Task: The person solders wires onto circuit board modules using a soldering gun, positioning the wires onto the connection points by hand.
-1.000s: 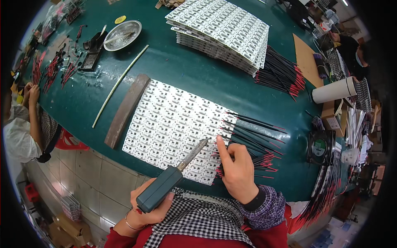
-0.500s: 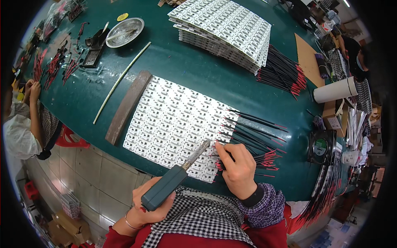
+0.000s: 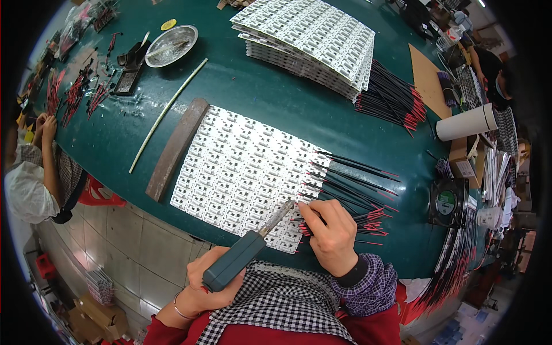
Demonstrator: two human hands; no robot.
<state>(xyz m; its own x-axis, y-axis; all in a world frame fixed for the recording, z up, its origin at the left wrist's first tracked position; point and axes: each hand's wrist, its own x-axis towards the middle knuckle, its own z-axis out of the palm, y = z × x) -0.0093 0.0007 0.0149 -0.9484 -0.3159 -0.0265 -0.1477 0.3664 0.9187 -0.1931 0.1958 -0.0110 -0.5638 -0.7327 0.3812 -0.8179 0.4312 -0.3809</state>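
A soldering iron (image 3: 234, 260) with a dark green handle is gripped in my left hand (image 3: 195, 287). Its metal tip meets the right edge of a white circuit board panel (image 3: 247, 172) lying tilted on the table. Right beside the tip, my right hand (image 3: 334, 241) is closed in a pinch on a thin wire at the board's edge; the fingers hide most of it. Black wires (image 3: 351, 192) with red ends stick out to the right from that edge, several above my fingers and a bunch beneath the hand. Against the panel's left edge lies a brown bar (image 3: 178, 150).
Stacked white panels (image 3: 310, 40) stand at the back, with a bundle of black wires (image 3: 391, 98) beside them. A thin stick (image 3: 168, 115), a metal bowl (image 3: 172, 47) and a small fan (image 3: 448, 202) sit on the green table (image 3: 230, 86). Another person's hands (image 3: 45, 127) work at far left.
My left hand has shifted slightly right, and the soldering iron's tip has come closer to my right fingertips. The right hand has barely moved, and the panel looks unchanged.
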